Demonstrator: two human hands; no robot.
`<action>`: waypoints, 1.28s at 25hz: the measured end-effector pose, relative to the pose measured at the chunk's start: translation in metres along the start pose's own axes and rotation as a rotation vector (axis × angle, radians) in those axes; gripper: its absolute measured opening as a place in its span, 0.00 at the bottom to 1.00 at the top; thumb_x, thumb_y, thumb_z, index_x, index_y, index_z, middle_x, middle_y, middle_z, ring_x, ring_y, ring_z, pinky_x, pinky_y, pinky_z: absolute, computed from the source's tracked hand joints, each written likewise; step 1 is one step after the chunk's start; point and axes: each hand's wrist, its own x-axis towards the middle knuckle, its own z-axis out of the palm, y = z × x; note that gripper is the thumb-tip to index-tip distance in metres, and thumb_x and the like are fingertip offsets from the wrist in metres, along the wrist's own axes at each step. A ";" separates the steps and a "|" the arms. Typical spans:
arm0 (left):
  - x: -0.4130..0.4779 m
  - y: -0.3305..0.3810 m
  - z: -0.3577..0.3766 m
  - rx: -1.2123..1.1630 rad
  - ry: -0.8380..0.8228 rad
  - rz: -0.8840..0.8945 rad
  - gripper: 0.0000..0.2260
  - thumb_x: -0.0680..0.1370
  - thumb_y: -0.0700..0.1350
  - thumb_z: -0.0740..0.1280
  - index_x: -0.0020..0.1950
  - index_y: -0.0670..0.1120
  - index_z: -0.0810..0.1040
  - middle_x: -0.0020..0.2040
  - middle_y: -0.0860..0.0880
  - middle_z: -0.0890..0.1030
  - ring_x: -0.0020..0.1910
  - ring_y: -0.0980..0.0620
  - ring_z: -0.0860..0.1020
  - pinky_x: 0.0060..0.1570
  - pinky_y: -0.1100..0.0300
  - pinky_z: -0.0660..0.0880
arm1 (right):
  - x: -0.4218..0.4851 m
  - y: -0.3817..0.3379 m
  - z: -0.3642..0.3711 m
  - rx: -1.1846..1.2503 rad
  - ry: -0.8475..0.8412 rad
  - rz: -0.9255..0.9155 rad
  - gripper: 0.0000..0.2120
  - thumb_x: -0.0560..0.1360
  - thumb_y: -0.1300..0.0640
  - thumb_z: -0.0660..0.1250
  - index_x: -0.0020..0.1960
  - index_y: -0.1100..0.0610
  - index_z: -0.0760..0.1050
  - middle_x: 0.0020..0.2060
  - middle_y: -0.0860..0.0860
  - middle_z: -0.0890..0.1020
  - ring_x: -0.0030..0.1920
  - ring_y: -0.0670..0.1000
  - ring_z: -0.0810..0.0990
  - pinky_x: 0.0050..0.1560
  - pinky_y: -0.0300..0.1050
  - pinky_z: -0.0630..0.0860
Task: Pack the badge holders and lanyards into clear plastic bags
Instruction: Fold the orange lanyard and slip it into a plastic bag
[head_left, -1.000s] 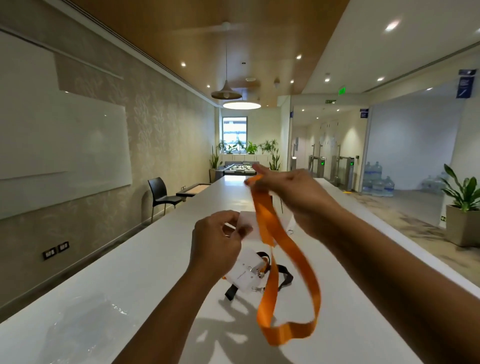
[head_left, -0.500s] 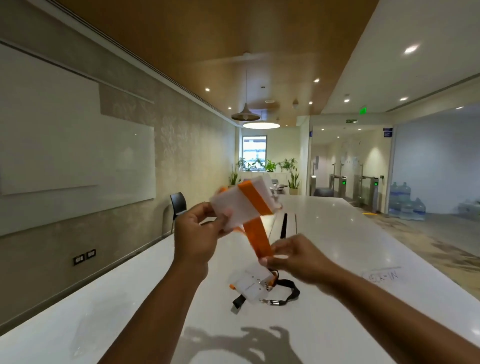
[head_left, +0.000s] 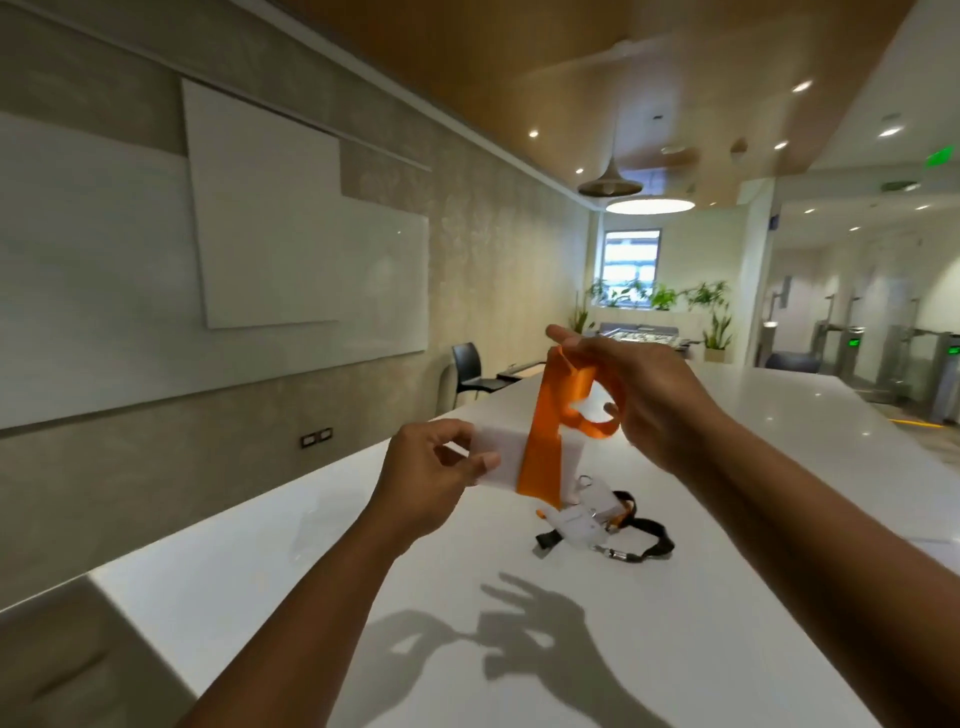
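Observation:
Above the long white table (head_left: 363, 571) my left hand (head_left: 431, 478) pinches a white badge holder (head_left: 506, 460) by its left end. An orange lanyard (head_left: 545, 441) runs across the holder's front and up to my right hand (head_left: 639, 395), which grips its upper part; a loose loop curls under that hand. On the table past my hands lie more white badge holders (head_left: 576, 525) tangled with a black lanyard (head_left: 652, 545) and a bit of orange strap.
The table's left corner (head_left: 98, 577) is close on my left, with floor beyond it. A black chair (head_left: 470, 371) stands by the left wall under a whiteboard (head_left: 291, 249). Potted plants (head_left: 711, 312) and turnstiles (head_left: 930, 364) are far off.
My right hand has risen from below the holder to above it, carrying the orange lanyard up around the holder. My left hand and the holder have dropped a little, and my view has swung left.

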 end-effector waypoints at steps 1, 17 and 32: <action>-0.008 0.002 -0.006 -0.070 -0.018 -0.007 0.08 0.70 0.43 0.76 0.47 0.51 0.84 0.40 0.52 0.85 0.36 0.53 0.83 0.39 0.62 0.80 | 0.005 0.009 0.002 -0.004 0.014 0.033 0.12 0.75 0.49 0.67 0.53 0.55 0.82 0.55 0.51 0.83 0.60 0.52 0.76 0.61 0.52 0.68; 0.027 -0.070 -0.066 -0.081 0.304 -0.146 0.10 0.71 0.42 0.76 0.48 0.51 0.79 0.45 0.53 0.81 0.46 0.49 0.81 0.41 0.57 0.83 | 0.008 0.101 0.109 -0.268 0.039 0.007 0.19 0.69 0.44 0.73 0.52 0.56 0.81 0.55 0.42 0.75 0.51 0.41 0.75 0.41 0.35 0.67; 0.129 -0.188 -0.153 -0.043 -0.165 -0.141 0.06 0.71 0.44 0.76 0.47 0.49 0.83 0.46 0.53 0.83 0.43 0.52 0.82 0.40 0.62 0.82 | 0.125 0.153 0.214 -0.939 -0.080 -0.131 0.16 0.75 0.47 0.68 0.57 0.57 0.78 0.55 0.51 0.76 0.54 0.51 0.75 0.48 0.40 0.74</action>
